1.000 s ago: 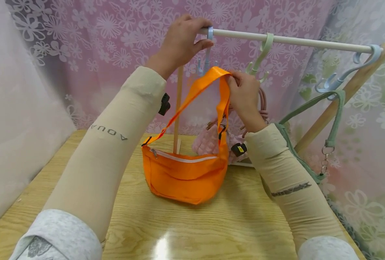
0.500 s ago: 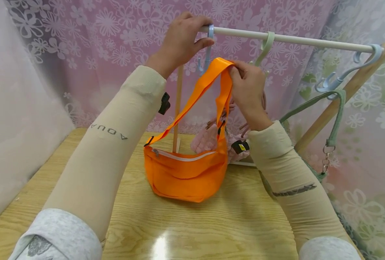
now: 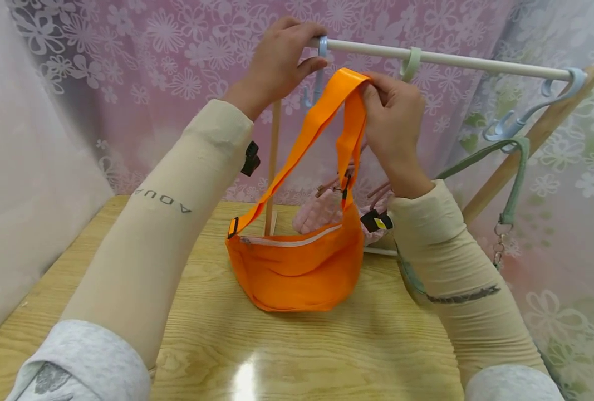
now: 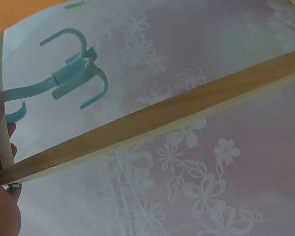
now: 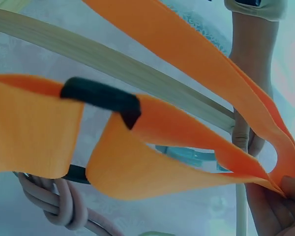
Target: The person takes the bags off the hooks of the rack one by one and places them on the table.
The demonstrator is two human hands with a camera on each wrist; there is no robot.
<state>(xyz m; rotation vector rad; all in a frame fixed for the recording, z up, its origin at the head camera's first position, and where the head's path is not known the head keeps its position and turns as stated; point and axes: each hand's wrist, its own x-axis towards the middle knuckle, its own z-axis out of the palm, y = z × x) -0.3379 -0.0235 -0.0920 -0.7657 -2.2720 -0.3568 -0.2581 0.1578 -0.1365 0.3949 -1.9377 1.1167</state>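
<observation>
With its thumb and fingers my left hand (image 3: 286,55) grips the left end of the white rod (image 3: 367,49) of a rack. The thumb touches the stem of a light-blue hook (image 4: 73,73) hung there. My right hand (image 3: 397,111) pinches the wide orange strap (image 3: 307,139) of an orange shoulder bag (image 3: 297,273) near its top. The bag hangs below with its zip side up; whether its bottom touches the wooden table (image 3: 276,351) I cannot tell. The strap's top is just right of the blue hook, in front of it, and partly covers it in the head view.
A green hook (image 3: 411,64) hangs mid-rod. At the right end, another blue hook (image 3: 507,125) carries a green bag (image 3: 517,184). Behind the orange bag sits a pink quilted bag (image 3: 317,211). Wooden posts (image 3: 273,150) support the rack; floral curtains (image 3: 176,67) surround it.
My right hand has raised the strap and shifted slightly right, bringing the orange bag along to the right. My left hand has stayed on the rod's end.
</observation>
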